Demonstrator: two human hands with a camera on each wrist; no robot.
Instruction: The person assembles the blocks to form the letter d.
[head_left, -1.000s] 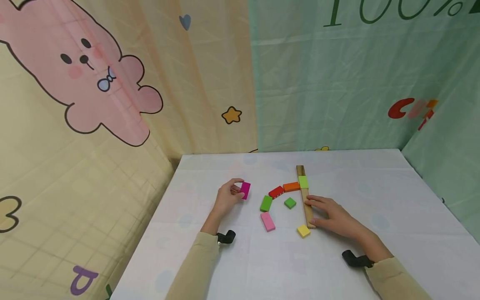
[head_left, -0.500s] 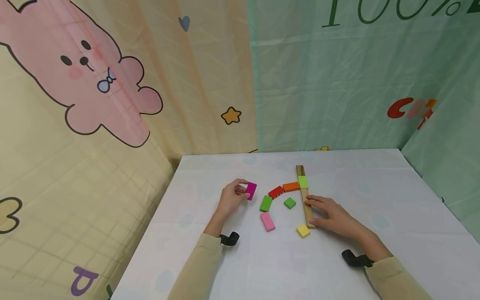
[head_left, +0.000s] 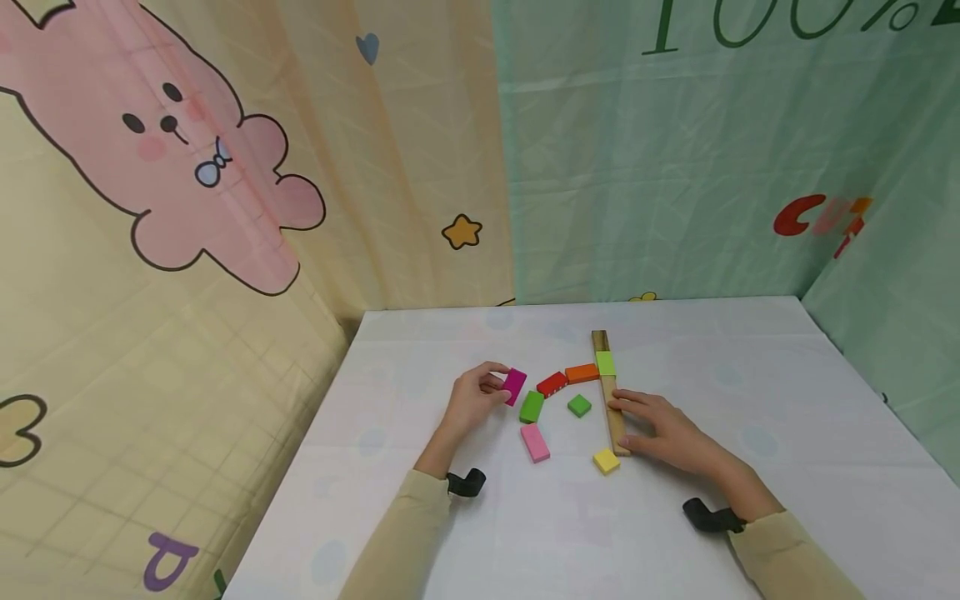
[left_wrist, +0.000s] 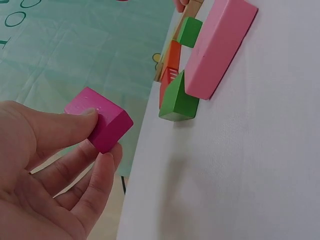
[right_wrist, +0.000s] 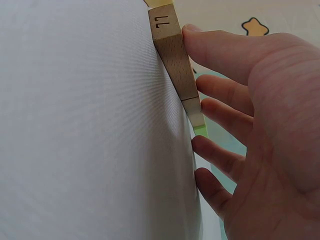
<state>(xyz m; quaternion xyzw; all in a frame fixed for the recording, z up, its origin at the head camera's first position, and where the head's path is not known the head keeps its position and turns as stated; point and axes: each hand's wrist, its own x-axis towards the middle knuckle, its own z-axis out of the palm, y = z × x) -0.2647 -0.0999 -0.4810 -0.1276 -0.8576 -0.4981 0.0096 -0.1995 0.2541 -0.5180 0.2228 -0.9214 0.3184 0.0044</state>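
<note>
My left hand (head_left: 471, 402) pinches a magenta block (left_wrist: 102, 117) between thumb and fingertips, above the cloth and just left of a green block (head_left: 531, 407). My right hand (head_left: 667, 429) rests its fingertips against the right side of a row of wooden blocks (head_left: 611, 412); the nearest one bears a dark marking in the right wrist view. A light green block (head_left: 605, 363) sits within that row. From it an arc of blocks curves left and forward: orange (head_left: 582, 373), red (head_left: 552, 384), the green one, and pink (head_left: 536, 442).
Inside the arc lies a small green block (head_left: 579, 406). A yellow block (head_left: 607, 461) lies by the row's near end. The white-covered table (head_left: 540, 533) is bounded by printed curtains (head_left: 420, 150) at the back and sides.
My left hand has carried the magenta block rightward, closer to the green and red blocks. My right hand and the blocks on the table have stayed in place.
</note>
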